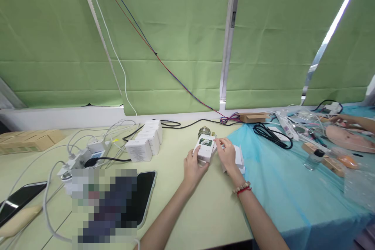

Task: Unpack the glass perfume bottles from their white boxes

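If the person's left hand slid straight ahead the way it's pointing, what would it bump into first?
The left hand already touches the small white box; past it, likely the small glass bottle behind, though depth is unclear.

A small box [205, 147] sits on the table [205, 211] between the left hand [192, 168] and the right hand [227, 154], both touching it. A glass bottle [204, 131] stands just behind it. A row of boxes [145, 140] lies to the left, a phone [143, 195] before them. A cloth [281, 187] covers the table's right side, a coiled cable [271, 134] on it.
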The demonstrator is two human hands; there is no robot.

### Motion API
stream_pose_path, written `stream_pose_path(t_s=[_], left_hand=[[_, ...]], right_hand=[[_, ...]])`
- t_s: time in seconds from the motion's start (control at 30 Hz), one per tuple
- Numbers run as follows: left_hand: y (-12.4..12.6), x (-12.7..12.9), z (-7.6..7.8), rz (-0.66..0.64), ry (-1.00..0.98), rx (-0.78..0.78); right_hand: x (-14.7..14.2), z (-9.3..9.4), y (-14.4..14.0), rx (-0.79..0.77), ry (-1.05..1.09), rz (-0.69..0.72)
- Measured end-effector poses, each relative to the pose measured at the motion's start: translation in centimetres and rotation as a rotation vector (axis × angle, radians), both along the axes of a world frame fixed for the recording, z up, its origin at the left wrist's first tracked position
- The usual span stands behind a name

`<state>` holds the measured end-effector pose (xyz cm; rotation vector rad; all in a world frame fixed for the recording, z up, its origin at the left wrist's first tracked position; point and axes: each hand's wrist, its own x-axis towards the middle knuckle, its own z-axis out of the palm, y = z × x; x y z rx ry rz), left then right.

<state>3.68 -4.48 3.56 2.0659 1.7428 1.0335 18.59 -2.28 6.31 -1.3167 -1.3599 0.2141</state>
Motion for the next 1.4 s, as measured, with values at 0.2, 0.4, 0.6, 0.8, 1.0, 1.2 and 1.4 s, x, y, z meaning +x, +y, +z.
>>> stream_pose_path(t_s=[0.2, 0.4, 0.6, 0.8, 1.0, 1.2, 1.4], left_hand=[[-1.1, -0.3, 1.0, 0.083, 0.074, -0.039], [-2.2, -0.7, 1.8, 0.272, 0.215, -0.032], [-1.6, -0.9, 1.9, 0.239, 0.179, 0.119], [-1.2, -1.2, 1.7, 0.186, -0.013, 0.07], [-1.5, -1.4, 2.3, 0.169, -0.049, 0.086], [-1.7, -0.9, 1.8, 0.148, 0.065, 0.067], [-1.5, -0.9, 2.0, 0.177, 0.037, 0.026]], right_hand=[[0.8, -0.3, 0.4, 0.031, 0.099, -0.023], [0.9, -0.7, 0.6, 0.031, 0.143, -0.027], [0.8, -0.4, 0.4, 0.023, 0.124, -0.043], [0.8, -0.1, 0.1, 0.016, 0.13, -0.062], [0.8, 0.1, 0.1, 0.014, 0.136, -0.065], [0.8, 0.1, 0.2, 0.01, 0.134, -0.075], [0.9, -0.3, 0.4, 0.013, 0.132, -0.07]])
